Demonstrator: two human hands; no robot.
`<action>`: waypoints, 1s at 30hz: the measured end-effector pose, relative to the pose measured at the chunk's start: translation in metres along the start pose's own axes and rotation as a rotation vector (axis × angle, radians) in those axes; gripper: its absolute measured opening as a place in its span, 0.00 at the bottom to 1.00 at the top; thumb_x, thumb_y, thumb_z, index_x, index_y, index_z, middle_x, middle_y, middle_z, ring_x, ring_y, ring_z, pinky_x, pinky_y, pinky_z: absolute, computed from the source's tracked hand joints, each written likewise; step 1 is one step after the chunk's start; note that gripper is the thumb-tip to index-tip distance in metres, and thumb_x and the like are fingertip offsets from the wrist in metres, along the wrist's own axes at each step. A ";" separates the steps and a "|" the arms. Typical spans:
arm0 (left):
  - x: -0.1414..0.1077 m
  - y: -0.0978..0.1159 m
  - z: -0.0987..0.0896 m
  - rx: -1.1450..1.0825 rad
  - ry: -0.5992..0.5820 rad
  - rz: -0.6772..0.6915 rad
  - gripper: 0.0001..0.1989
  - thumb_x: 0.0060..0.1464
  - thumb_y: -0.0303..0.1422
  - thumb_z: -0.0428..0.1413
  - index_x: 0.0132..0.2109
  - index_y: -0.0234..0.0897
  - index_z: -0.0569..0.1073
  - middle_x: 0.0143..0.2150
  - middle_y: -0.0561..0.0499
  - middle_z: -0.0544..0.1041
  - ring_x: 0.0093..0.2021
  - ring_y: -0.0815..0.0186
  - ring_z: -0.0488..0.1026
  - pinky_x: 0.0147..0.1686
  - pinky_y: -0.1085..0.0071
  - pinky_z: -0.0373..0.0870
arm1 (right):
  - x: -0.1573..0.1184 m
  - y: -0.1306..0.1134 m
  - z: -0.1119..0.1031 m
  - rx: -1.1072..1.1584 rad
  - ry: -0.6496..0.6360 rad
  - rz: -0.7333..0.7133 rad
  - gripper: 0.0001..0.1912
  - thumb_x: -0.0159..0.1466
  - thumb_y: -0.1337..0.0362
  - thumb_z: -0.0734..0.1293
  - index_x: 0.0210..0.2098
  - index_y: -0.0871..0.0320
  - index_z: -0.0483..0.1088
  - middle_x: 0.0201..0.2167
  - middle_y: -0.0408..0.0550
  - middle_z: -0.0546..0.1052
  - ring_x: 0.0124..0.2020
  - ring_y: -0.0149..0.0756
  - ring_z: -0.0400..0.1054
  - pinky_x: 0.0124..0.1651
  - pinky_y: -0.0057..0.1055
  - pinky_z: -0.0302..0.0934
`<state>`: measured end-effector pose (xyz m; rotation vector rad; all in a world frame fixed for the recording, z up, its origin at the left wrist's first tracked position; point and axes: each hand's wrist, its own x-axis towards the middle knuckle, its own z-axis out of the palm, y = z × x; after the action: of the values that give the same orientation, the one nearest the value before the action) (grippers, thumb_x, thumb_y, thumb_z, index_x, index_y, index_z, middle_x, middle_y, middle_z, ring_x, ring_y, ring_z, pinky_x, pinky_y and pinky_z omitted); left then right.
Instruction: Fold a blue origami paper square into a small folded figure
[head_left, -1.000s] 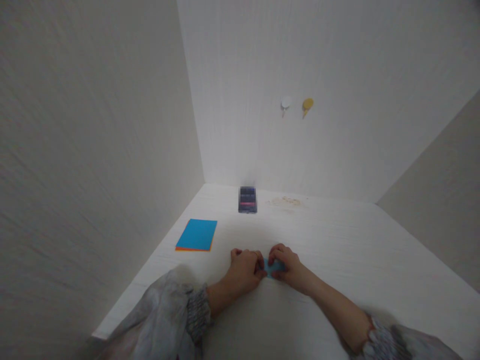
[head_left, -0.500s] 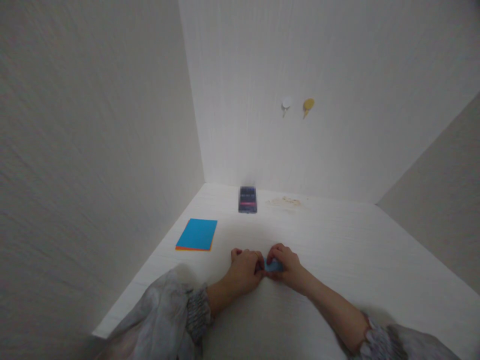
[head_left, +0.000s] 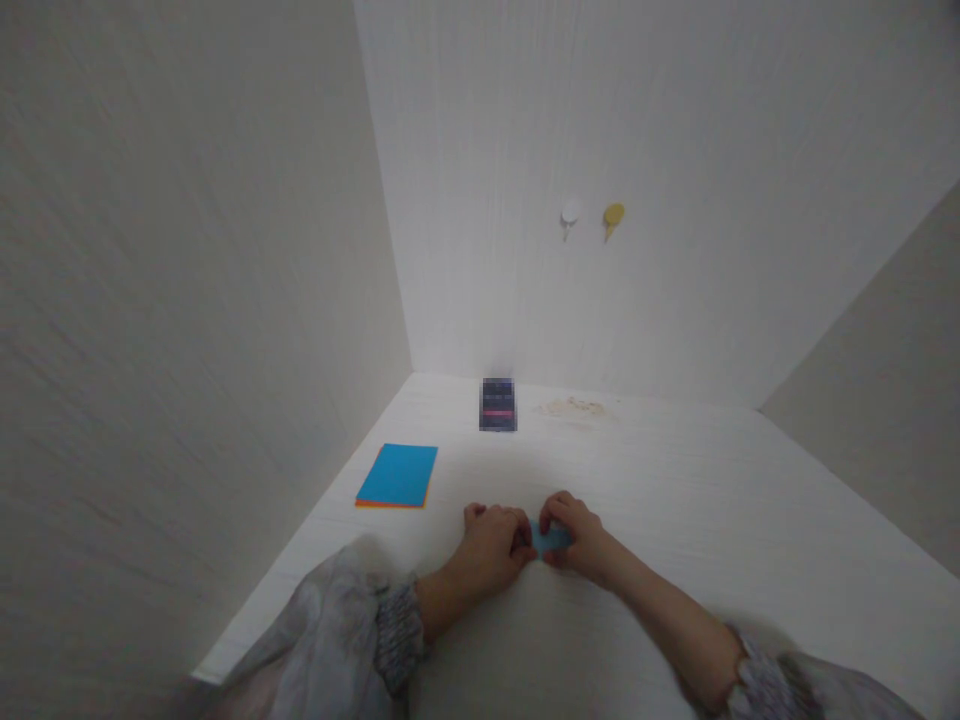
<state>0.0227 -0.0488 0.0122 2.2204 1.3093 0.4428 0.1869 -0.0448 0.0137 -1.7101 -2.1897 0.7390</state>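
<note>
- Clearly, one small piece of blue paper (head_left: pixel 553 541) lies between the person's two hands on the table (head_left: pixel 675 480), the left hand (head_left: pixel 491 548) at its nine o'clock, the right hand (head_left: pixel 583 538) at its three o'clock.
- Both hands touch it: the left's bunched fingertips seem to pinch its nine o'clock end, while the right grasps it, thumb toward six and curled fingers toward twelve.
- The right covers more of it; fingers hide too much to tell its long axis.
- At ten o'clock from it, nearer the left hand, is one stack of sheets (head_left: pixel 397 476), blue on top, orange at the edges, too close-packed to count.
- Farther, at eleven, sits one dark flat thing (head_left: pixel 498 405), blurred.
- Just past twelve is one brownish smudge (head_left: pixel 579 408).
- Farthest, on the back wall (head_left: pixel 480 260), are two hooks: one white hook (head_left: pixel 570 212) near twelve, one yellow hook (head_left: pixel 613 215) slightly toward one.
</note>
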 end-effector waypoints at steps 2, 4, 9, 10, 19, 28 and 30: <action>0.000 0.000 -0.001 -0.001 -0.011 -0.017 0.05 0.44 0.33 0.54 0.32 0.40 0.68 0.28 0.57 0.71 0.36 0.65 0.66 0.42 0.63 0.46 | -0.001 0.002 -0.002 0.012 -0.004 -0.020 0.14 0.40 0.71 0.69 0.28 0.57 0.67 0.36 0.44 0.65 0.39 0.37 0.58 0.39 0.30 0.51; 0.000 0.001 -0.002 -0.001 -0.022 -0.029 0.06 0.44 0.34 0.54 0.32 0.40 0.68 0.28 0.57 0.71 0.36 0.65 0.66 0.43 0.63 0.46 | -0.002 0.004 -0.005 0.028 -0.014 -0.034 0.15 0.40 0.72 0.68 0.28 0.57 0.66 0.36 0.44 0.65 0.39 0.36 0.58 0.39 0.30 0.51; 0.002 0.004 -0.004 0.022 -0.061 -0.064 0.06 0.44 0.34 0.54 0.32 0.41 0.69 0.29 0.56 0.71 0.37 0.64 0.66 0.42 0.63 0.46 | -0.004 0.007 -0.009 0.075 -0.028 -0.059 0.15 0.40 0.75 0.67 0.28 0.57 0.65 0.35 0.43 0.64 0.38 0.35 0.58 0.38 0.29 0.52; 0.002 0.004 -0.004 0.034 -0.064 -0.079 0.05 0.44 0.34 0.54 0.32 0.41 0.69 0.29 0.56 0.71 0.37 0.64 0.66 0.42 0.63 0.47 | -0.004 0.007 -0.010 0.081 -0.034 -0.061 0.16 0.40 0.75 0.67 0.28 0.57 0.65 0.35 0.43 0.64 0.38 0.35 0.58 0.38 0.29 0.52; 0.000 0.002 -0.008 0.100 -0.037 -0.148 0.07 0.40 0.36 0.57 0.30 0.42 0.70 0.35 0.54 0.68 0.41 0.62 0.63 0.40 0.64 0.50 | -0.005 0.015 -0.007 0.106 -0.006 -0.120 0.14 0.40 0.75 0.65 0.27 0.56 0.63 0.34 0.43 0.65 0.37 0.36 0.59 0.38 0.30 0.53; 0.003 0.005 -0.009 0.110 -0.049 -0.167 0.07 0.38 0.35 0.57 0.28 0.40 0.70 0.34 0.54 0.69 0.41 0.62 0.63 0.39 0.64 0.50 | -0.003 0.024 -0.009 0.185 -0.053 -0.176 0.14 0.44 0.72 0.65 0.31 0.56 0.64 0.35 0.43 0.66 0.38 0.35 0.60 0.39 0.30 0.53; 0.003 0.005 -0.010 0.105 -0.056 -0.172 0.07 0.38 0.35 0.57 0.28 0.40 0.70 0.34 0.54 0.69 0.41 0.62 0.63 0.39 0.64 0.50 | -0.002 0.023 -0.006 0.169 -0.019 -0.152 0.09 0.48 0.68 0.65 0.30 0.56 0.64 0.34 0.43 0.66 0.37 0.35 0.60 0.38 0.30 0.53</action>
<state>0.0227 -0.0457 0.0236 2.1640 1.5098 0.2511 0.2091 -0.0414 0.0060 -1.4444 -2.1724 0.8756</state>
